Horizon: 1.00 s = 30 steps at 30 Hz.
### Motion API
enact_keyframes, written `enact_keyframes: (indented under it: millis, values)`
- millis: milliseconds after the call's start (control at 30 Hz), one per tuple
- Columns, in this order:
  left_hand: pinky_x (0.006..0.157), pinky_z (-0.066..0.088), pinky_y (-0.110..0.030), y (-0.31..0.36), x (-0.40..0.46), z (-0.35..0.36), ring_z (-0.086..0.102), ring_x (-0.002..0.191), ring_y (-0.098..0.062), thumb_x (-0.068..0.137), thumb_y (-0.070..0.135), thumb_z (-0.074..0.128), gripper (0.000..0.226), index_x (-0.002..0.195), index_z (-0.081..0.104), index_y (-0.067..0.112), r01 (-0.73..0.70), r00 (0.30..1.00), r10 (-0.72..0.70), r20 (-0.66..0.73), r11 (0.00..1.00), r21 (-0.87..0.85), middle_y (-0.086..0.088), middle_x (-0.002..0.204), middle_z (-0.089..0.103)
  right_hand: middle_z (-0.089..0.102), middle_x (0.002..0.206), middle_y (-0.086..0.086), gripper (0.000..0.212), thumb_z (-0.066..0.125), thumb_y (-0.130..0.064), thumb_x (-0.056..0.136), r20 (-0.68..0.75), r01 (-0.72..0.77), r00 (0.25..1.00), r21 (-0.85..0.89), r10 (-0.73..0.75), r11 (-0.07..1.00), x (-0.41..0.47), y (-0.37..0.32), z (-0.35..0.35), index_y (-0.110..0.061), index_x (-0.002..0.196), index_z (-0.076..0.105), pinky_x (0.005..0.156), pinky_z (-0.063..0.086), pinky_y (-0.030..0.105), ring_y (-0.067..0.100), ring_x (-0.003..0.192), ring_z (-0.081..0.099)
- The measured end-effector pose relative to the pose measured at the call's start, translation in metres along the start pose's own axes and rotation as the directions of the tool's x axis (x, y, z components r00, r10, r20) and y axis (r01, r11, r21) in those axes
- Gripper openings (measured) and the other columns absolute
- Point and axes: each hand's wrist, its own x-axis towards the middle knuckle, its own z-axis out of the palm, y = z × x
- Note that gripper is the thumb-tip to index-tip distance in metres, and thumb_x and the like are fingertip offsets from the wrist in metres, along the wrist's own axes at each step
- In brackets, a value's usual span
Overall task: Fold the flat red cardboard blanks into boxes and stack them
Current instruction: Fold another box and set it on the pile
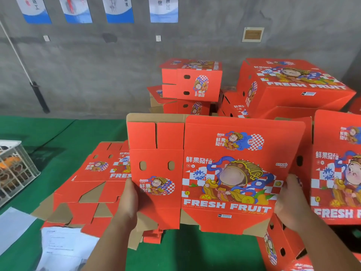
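I hold a flat red cardboard blank point(214, 169) upright in front of me, printed side facing me with "FRESH FRUIT" across the bottom. My left hand point(130, 200) grips its left edge, and my right hand point(291, 202) grips its right edge. A pile of flat red blanks point(91, 184) lies on the green table to the left. Folded red boxes stand stacked at the back point(192, 81) and back right point(293, 87). More red boxes sit at the right point(338, 169) and lower right point(281, 245).
The green table point(48, 137) meets a grey concrete wall. A white plastic crate point(15, 171) stands at the left edge. White paper sheets point(62, 245) lie at the lower left. A pole point(37, 94) leans against the wall.
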Motion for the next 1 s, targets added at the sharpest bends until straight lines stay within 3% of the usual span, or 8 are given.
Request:
enact_keyframes:
  millis: [133,300,433,533,633,767,867,1000]
  values:
    - [0.109,0.048,-0.046,-0.002,0.005,0.001,0.072,0.113,-0.017,0.108,0.056,0.028,0.056,0.115,0.078,0.032,0.018,0.998,-0.016,0.066,1.0,-0.025,0.004,0.118,0.078,0.047,0.136,0.041,0.036,0.035,-0.011,0.109,-0.088,0.036,0.995,-0.148,-0.049,0.988,0.01,0.005,-0.007,0.011,0.137,0.044,0.099,0.046,0.063,0.061,0.122,0.047]
    - [0.096,0.051,-0.041,-0.004,0.005,-0.003,0.073,0.112,-0.02,0.107,0.056,0.031,0.057,0.116,0.079,0.026,0.012,0.994,-0.014,0.105,1.0,0.02,-0.001,0.118,0.077,0.069,0.112,0.007,0.021,0.052,0.001,0.105,0.031,-0.017,0.999,-0.054,0.019,0.998,0.002,-0.005,-0.012,-0.016,0.118,0.051,0.068,0.056,0.022,0.027,0.106,0.068]
    - [0.074,0.056,-0.04,0.006,0.004,0.009,0.07,0.09,-0.033,0.105,0.05,0.034,0.051,0.096,0.069,0.014,-0.107,0.965,0.105,-0.239,0.994,0.006,-0.006,0.088,0.077,0.075,0.11,0.008,0.017,0.047,-0.009,0.108,0.085,-0.024,0.996,0.051,0.02,0.998,-0.006,-0.011,-0.011,-0.014,0.119,0.06,0.069,0.06,0.023,0.021,0.096,0.075]
    - [0.06,0.063,-0.04,0.016,-0.002,0.029,0.073,0.072,-0.041,0.103,0.068,0.029,0.075,0.103,0.065,0.003,-0.191,0.977,0.182,-0.109,0.978,-0.085,-0.03,0.086,0.072,0.077,0.099,0.011,0.032,0.048,-0.033,0.109,0.044,-0.027,0.999,0.056,0.025,0.998,-0.007,-0.008,-0.004,-0.015,0.115,0.074,0.067,0.063,0.034,0.036,0.087,0.075]
    - [0.06,0.062,-0.033,0.016,-0.007,0.038,0.076,0.076,-0.034,0.095,0.083,0.031,0.074,0.089,0.077,0.025,-0.138,0.989,0.143,0.033,0.983,-0.122,-0.018,0.085,0.077,0.078,0.108,0.014,0.046,0.044,-0.054,0.105,0.087,-0.09,0.993,0.112,0.08,0.99,-0.01,-0.003,0.008,-0.024,0.108,0.079,0.083,0.06,0.059,0.041,0.094,0.076]
    - [0.086,0.061,-0.044,0.014,-0.005,0.038,0.077,0.099,-0.023,0.086,0.09,0.034,0.084,0.121,0.073,0.025,-0.087,0.996,0.087,0.001,0.994,-0.066,-0.006,0.115,0.078,0.078,0.108,0.013,0.044,0.042,-0.052,0.106,0.065,-0.058,0.996,0.068,0.054,0.996,-0.01,0.003,0.008,-0.024,0.113,0.075,0.071,0.062,0.054,0.04,0.092,0.076]
    - [0.059,0.062,-0.041,0.023,-0.004,0.027,0.076,0.07,-0.031,0.089,0.086,0.038,0.083,0.105,0.074,0.014,-0.116,0.991,0.111,-0.068,0.991,-0.071,-0.025,0.1,0.076,0.079,0.106,0.004,0.037,0.04,-0.044,0.11,-0.06,-0.011,0.998,0.082,0.016,0.997,-0.006,0.001,-0.002,-0.03,0.111,0.075,0.071,0.063,0.047,0.031,0.091,0.078]
    - [0.081,0.061,-0.06,0.025,-0.006,0.028,0.073,0.083,-0.044,0.093,0.083,0.038,0.076,0.093,0.073,0.016,-0.138,0.988,0.131,-0.078,0.987,-0.083,-0.033,0.102,0.073,0.078,0.101,-0.002,0.024,0.042,-0.027,0.112,-0.079,0.061,0.995,-0.095,-0.068,0.994,-0.008,-0.003,0.001,-0.034,0.117,0.065,0.062,0.064,0.041,0.027,0.085,0.077]
